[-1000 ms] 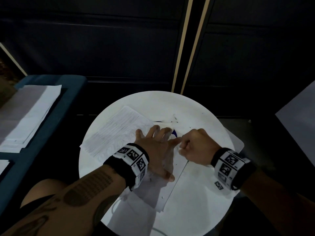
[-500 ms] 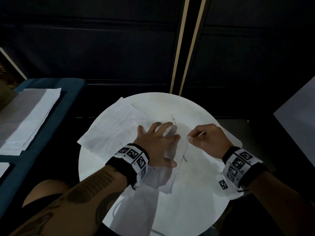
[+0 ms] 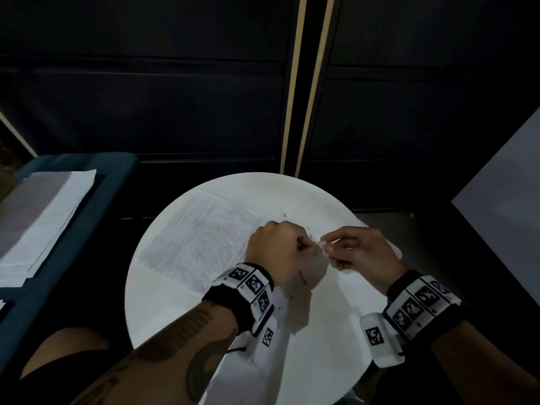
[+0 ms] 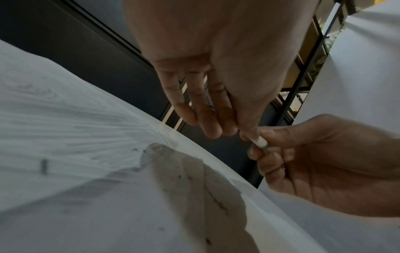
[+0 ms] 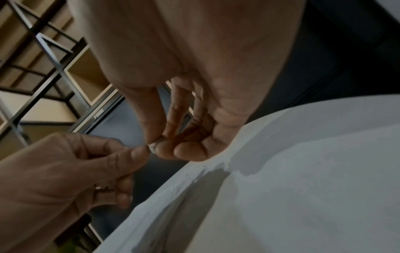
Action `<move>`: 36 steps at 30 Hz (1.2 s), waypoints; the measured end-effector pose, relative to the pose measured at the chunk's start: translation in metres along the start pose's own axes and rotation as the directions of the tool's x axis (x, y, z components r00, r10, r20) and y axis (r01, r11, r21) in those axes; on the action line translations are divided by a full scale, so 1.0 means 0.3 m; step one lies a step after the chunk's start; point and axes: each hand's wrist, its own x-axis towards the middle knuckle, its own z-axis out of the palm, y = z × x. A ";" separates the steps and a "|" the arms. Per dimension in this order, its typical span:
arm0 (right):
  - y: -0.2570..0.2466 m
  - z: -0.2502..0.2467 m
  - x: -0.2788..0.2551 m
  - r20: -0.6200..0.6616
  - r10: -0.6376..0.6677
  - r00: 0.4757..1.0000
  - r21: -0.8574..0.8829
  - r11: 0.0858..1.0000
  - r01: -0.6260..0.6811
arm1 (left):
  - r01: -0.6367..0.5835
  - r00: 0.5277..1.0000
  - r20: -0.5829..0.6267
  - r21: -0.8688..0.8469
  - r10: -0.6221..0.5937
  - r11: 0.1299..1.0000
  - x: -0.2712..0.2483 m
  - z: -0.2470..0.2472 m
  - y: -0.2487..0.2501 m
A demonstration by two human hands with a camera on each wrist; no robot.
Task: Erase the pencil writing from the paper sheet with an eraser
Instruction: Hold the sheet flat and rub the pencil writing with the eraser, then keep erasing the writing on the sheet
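Note:
A white paper sheet [image 3: 201, 244] covered in grey pencil scribble lies on the left half of the round white table [image 3: 175, 317]. Above the table's middle my two hands meet over a small white eraser [image 3: 322, 245]. My right hand [image 3: 330, 249] pinches it between thumb and fingertips. My left hand [image 3: 311, 247], fingers curled, pinches the eraser's other end. In the left wrist view the eraser [image 4: 258, 143] sticks out between the left fingertips [image 4: 246, 133] and the right hand [image 4: 324, 162]. The right wrist view shows the eraser [image 5: 152, 147] nearly hidden by the fingers.
Dark eraser crumbs [image 3: 302, 277] lie on a second paper sheet [image 3: 292, 323] below the hands. A blue seat [image 3: 87, 229] with a stack of papers [image 3: 43, 217] stands at the left. Dark wall panels are behind the table, and a grey surface [image 3: 502, 217] is at the right.
My left hand lifted off the paper, curled its fingers and came to the right hand. The right hand rose from the sheet with the eraser; both now hold it above the table.

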 end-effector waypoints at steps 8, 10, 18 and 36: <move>-0.028 -0.025 -0.025 0.108 0.105 0.988 0.176 0.977 -0.123 | -0.024 0.999 0.039 -0.057 0.026 0.998 0.022 0.025 0.042; -0.024 -0.032 -0.024 0.115 0.130 0.985 0.156 0.977 -0.147 | -0.055 0.997 0.047 -0.036 0.057 0.998 0.027 0.025 0.040; 0.026 -0.050 -0.005 -0.148 0.046 0.988 -0.388 0.916 -0.101 | -0.112 0.983 0.166 0.188 0.081 0.976 0.078 0.049 0.016; 0.051 -0.039 -0.047 -0.250 -0.091 0.964 -0.569 0.820 -0.070 | -0.102 0.993 0.093 0.280 0.079 0.955 0.081 -0.011 0.038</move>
